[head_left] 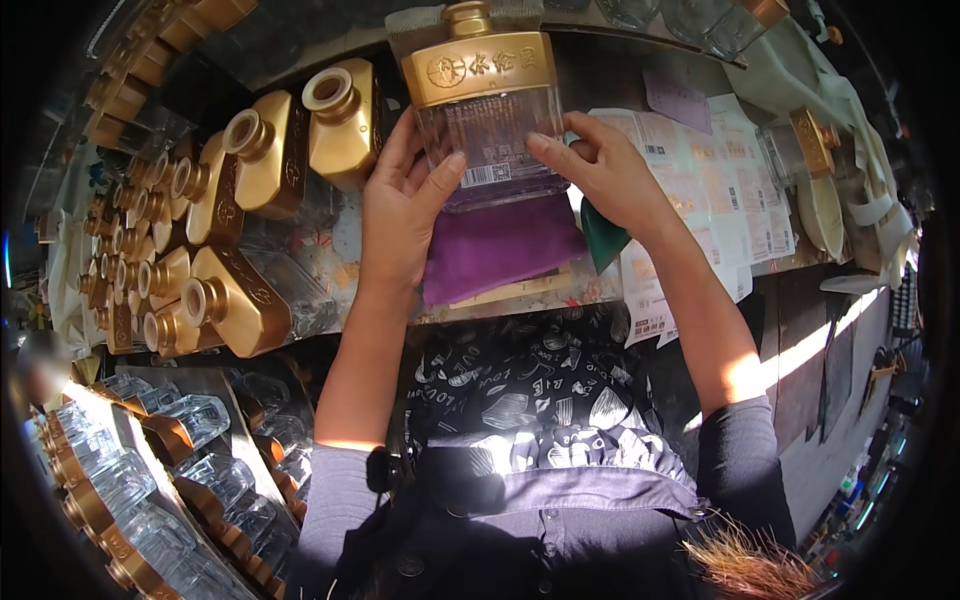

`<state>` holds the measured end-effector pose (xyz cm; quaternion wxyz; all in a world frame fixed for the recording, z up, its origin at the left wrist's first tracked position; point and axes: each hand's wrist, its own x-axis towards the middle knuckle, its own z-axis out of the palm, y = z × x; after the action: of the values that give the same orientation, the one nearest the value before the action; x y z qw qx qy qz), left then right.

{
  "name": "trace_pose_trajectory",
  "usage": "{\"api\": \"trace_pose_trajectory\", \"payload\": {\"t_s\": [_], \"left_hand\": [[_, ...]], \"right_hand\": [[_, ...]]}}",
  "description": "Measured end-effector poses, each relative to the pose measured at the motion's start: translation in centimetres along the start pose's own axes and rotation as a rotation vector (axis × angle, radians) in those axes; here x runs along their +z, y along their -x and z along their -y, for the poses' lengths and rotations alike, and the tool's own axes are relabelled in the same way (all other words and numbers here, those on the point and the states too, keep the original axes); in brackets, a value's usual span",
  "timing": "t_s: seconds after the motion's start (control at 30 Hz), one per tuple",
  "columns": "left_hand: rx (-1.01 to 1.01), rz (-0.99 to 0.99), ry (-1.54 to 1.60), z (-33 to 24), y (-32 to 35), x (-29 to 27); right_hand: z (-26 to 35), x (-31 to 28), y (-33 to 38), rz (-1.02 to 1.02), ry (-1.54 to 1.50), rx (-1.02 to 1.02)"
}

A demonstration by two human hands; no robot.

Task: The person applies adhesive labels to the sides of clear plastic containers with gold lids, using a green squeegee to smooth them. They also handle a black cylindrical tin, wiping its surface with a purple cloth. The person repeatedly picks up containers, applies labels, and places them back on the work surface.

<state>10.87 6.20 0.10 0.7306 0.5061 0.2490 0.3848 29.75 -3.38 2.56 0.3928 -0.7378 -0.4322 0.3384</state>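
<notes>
Between my two hands is a square glass bottle [490,115] with a gold embossed shoulder and gold neck, its clear lower body toward me. My left hand [405,185] grips its left side, thumb lying on the front near a small printed code. On the right side my right hand [600,165] holds it, thumb against the glass and the other fingers curled behind. A purple cloth [505,255] lies on the bench just below the bottle. Beside my right wrist a dark green piece [602,240] shows, partly hidden.
Several gold bottles [268,150] crowd the bench's left side. Sheets of printed labels [700,190] cover its right part, a purple slip [678,102] on top. A gold-shouldered bottle [815,140] lies at the far right. Lower left, racks hold more clear bottles [215,480]. More glass stands along the back.
</notes>
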Motion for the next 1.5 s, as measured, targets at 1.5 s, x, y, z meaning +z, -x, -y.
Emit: {"api": "trace_pose_trajectory", "payload": {"t_s": [1.5], "left_hand": [[-0.010,0.039,0.022,-0.1,0.4,-0.3]], "right_hand": [[-1.1,0.8,0.1,-0.035,-0.135,-0.009]]}}
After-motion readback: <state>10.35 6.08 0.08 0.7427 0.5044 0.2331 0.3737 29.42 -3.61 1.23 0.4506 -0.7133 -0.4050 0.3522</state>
